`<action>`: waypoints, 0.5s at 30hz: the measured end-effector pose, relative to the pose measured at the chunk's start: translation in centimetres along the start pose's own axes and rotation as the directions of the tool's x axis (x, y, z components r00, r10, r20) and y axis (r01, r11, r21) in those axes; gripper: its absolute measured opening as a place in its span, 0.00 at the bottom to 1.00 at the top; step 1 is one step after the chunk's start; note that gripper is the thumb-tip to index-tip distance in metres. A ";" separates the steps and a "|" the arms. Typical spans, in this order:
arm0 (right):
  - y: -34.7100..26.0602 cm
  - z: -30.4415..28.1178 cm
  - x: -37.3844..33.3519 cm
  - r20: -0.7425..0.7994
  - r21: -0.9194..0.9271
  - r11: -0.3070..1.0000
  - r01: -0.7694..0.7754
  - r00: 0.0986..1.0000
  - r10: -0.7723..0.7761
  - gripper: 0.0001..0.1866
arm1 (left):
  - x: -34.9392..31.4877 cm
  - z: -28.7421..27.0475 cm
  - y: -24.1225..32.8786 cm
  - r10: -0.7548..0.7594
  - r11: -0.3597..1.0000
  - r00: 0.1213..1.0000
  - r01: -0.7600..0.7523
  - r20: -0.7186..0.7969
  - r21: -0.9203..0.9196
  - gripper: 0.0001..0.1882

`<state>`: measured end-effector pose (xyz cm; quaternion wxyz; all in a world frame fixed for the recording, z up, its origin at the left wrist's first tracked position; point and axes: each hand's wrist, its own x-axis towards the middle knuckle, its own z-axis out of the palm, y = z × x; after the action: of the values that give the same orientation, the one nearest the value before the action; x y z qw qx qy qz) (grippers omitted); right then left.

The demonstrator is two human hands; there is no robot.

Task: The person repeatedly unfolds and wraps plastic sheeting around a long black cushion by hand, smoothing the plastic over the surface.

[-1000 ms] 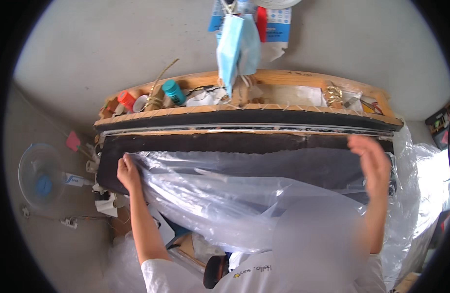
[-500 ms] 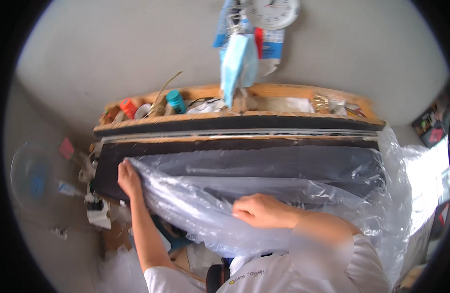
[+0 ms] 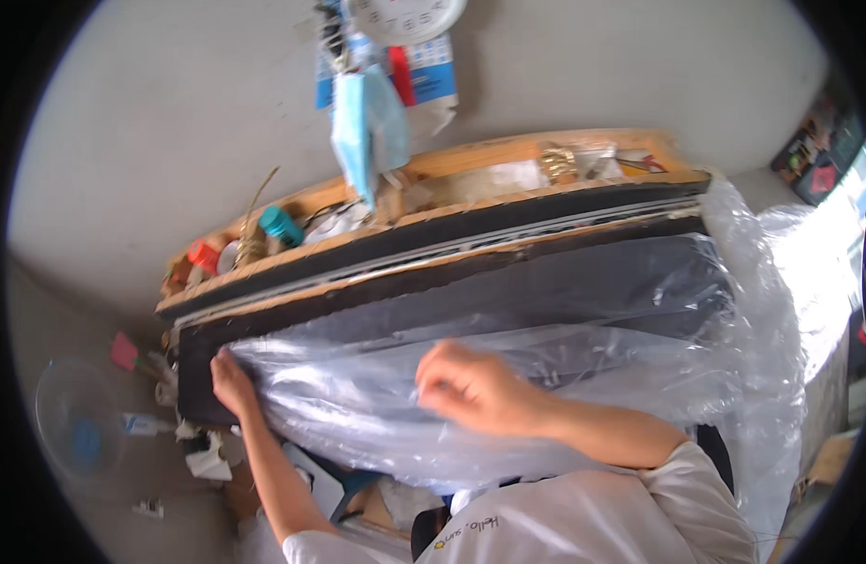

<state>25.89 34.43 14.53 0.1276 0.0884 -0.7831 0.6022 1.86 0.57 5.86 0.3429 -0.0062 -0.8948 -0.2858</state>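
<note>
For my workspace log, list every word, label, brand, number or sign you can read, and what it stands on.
I give places only, without copying wording.
White shirt: dark lettering beside a small yellow sun mark; legible.
White wall clock: dark numerals, partly legible, cut off above.
Blue-and-white wall sheet: too small and blurred to read.
White-and-blue object, far left: too small.
Clear plastic film: no print visible.
</note>
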 end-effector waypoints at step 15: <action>-16.6 -27.5 -20.1 -0.683 -0.532 0.494 -0.688 0.693 0.229 0.04 | 1.3 -0.6 -3.2 -0.038 0.971 0.961 -0.029 0.273 0.237 0.19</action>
<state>52.44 56.36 30.30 0.1877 -0.3650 -0.8834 0.2262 0.63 -2.65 5.41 0.2126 -0.0027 -0.9617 -0.1730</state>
